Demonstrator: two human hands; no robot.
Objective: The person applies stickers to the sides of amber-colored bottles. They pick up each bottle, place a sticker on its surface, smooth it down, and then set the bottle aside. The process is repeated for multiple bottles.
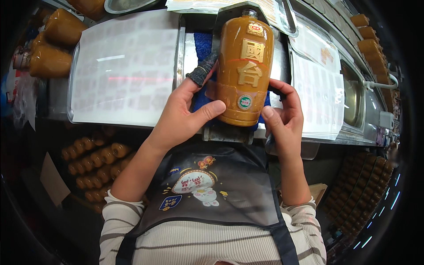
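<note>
A glossy caramel-brown bottle [238,62] lies tilted back on a stand in front of me, its neck pointing away. Raised gold characters, a red-and-gold emblem and a small round green-and-white sticker [245,102] mark its front. My left hand [187,108] holds its lower left side, thumb on the front near the base. Dark fabric wraps [202,73] cover fingers of that hand. A thin translucent film appears to stick out beside the thumb. My right hand [286,117] grips the lower right edge, thumb by the base and fingers partly hidden behind.
Blue cloth [203,44] lies under the bottle. Trays with white sheets of faint prints [123,97] flank it, and more sheets [318,97] lie right. A metal sink [353,95] stands farther right. Brown bottles [51,62] crowd the left; several rows [97,161] sit below.
</note>
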